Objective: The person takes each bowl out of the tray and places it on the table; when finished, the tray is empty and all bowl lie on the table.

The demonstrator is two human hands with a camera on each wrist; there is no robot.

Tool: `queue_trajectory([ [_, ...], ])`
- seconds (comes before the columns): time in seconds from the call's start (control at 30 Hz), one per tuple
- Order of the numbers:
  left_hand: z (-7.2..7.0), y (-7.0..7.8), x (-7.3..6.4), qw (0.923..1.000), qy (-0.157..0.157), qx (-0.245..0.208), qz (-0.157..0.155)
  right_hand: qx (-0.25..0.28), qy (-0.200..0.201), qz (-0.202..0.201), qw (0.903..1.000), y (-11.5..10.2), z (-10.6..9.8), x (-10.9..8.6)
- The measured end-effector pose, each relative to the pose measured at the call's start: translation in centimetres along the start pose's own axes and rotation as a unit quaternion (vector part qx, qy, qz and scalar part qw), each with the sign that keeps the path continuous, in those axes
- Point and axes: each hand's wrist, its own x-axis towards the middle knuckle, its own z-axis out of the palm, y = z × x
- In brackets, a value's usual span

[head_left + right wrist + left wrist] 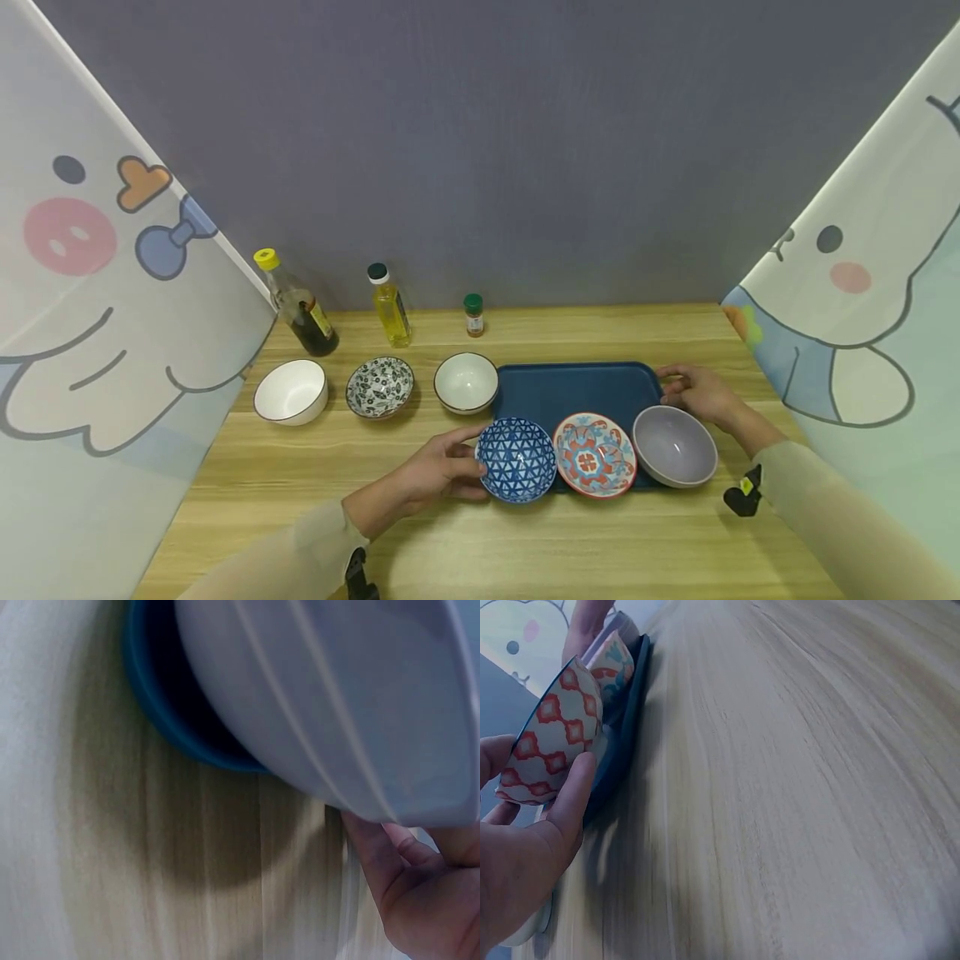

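In the head view my left hand (446, 471) holds a blue-and-white triangle-patterned bowl (517, 460) over the near left corner of a dark blue tray (577, 387). The left wrist view shows red diamonds on this bowl's outside (555, 739), thumb and fingers on opposite sides. My right hand (697, 392) is beside the tray's far right edge, just behind a lavender bowl (675, 447). Its fingertips reach that edge; whether they touch it is unclear. Between those two bowls sits a red, blue and white patterned bowl (595, 457). In the right wrist view the lavender bowl (330, 697) partly hides my fingers.
Left of the tray stand a white bowl (291, 392), a black-and-white floral bowl (380, 387) and a dark-rimmed white bowl (466, 382). Behind them are a dark sauce bottle (303, 312), a yellow oil bottle (391, 308) and a green-capped spice jar (474, 317). A grey wall backs the table.
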Motion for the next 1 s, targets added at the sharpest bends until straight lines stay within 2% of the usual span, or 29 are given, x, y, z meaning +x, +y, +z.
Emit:
queue_trajectory([
  [0.17,-0.2,0.1,-0.7,0.9999,0.003,-0.01,0.006,-0.001,0.0,-0.001,1.0,0.2,0.1,0.0],
  [0.47,-1.7,0.1,-2.5,0.9988,0.017,-0.043,0.014,0.001,-0.005,0.0,1.0,0.1,0.0,0.0],
  [0.83,-3.9,0.1,-4.3,0.9983,0.041,-0.034,0.023,0.003,-0.004,0.001,1.0,0.0,-0.1,0.1],
  [1.0,-4.7,-0.2,-5.1,0.9983,0.046,-0.032,0.018,-0.002,-0.003,0.003,1.0,0.1,-0.1,0.1],
])
